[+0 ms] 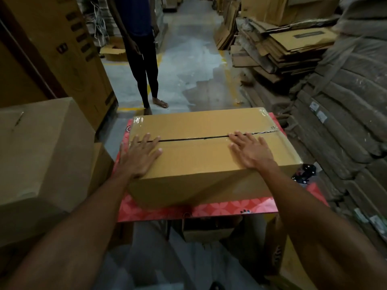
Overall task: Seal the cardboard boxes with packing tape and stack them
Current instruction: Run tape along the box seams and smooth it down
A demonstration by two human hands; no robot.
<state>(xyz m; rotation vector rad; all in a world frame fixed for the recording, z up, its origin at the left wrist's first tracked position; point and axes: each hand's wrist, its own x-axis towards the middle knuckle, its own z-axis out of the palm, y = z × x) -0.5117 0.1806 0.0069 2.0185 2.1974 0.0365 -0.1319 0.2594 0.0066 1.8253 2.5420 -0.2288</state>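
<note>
**Both palms flat as the box gets its seal**

Your left hand (142, 155) and right hand (251, 151) lie flat on top of the box (199, 164), fingers straight and spread, gripping nothing. The box sits square on the red table (219, 208), directly under your palms. Its seam (194, 139) runs from under your left fingertips to under your right fingertips.

Glossy tape (266, 132) shows just past your right fingertips and at the far corners. The strip between your hands is harder to read. The step looks to be pressing the tape home.

To do it well, sweep each palm outward from the middle of the seam toward the edges, so air and wrinkles leave at the ends. Press firmly where the flaps meet, since the dark line between your fingertips suggests a slight gap. Rub the tails down over the side walls.

A dark tool (304, 172), probably the tape gun, lies beyond your right wrist. A carton (41, 153) stands outside your left hand, a likely stacking spot. A person (142, 59) stands well beyond your fingertips.
</note>
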